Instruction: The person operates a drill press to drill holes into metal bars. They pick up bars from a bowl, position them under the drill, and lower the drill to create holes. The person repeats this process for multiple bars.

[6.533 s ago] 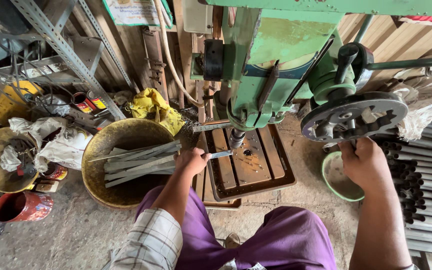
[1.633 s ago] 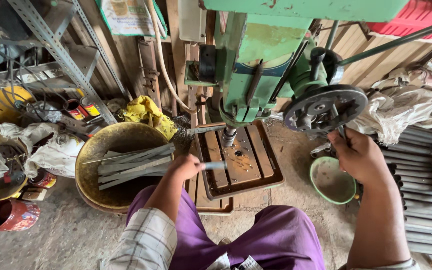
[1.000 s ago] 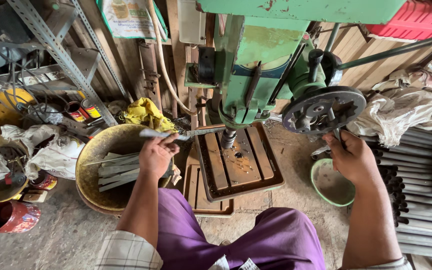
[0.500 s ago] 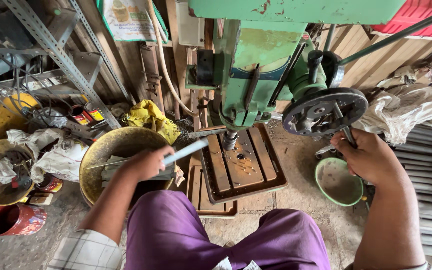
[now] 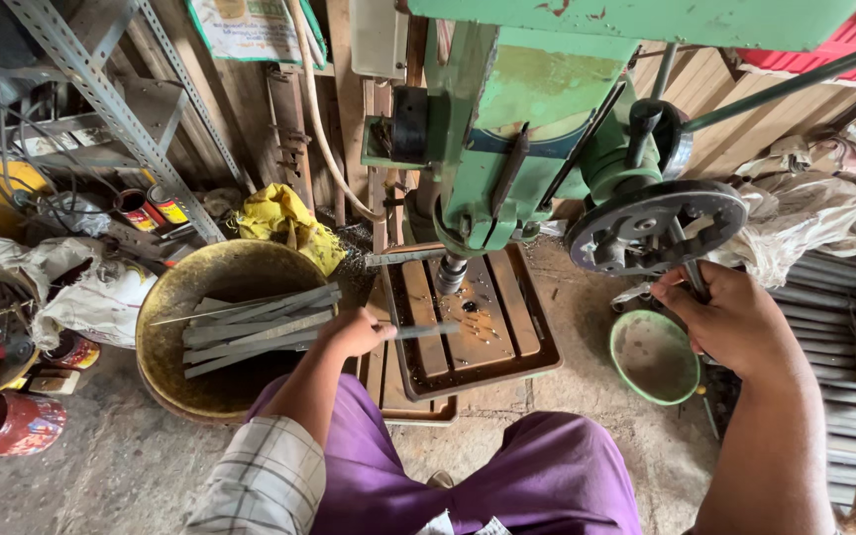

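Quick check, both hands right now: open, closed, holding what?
Left hand: closed on a flat metal strip lying on the drill press table.
Right hand: closed on the feed wheel handle.

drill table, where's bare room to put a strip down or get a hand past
Free: the slatted drill table right of the bit, and concrete floor between it and the green bowl. Crowded: the yellow basin full of metal strips, and beside the left hand.

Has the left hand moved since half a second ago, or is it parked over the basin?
Yes. The left hand has swung right, off the yellow basin, carrying the metal strip onto the drill table under the bit.
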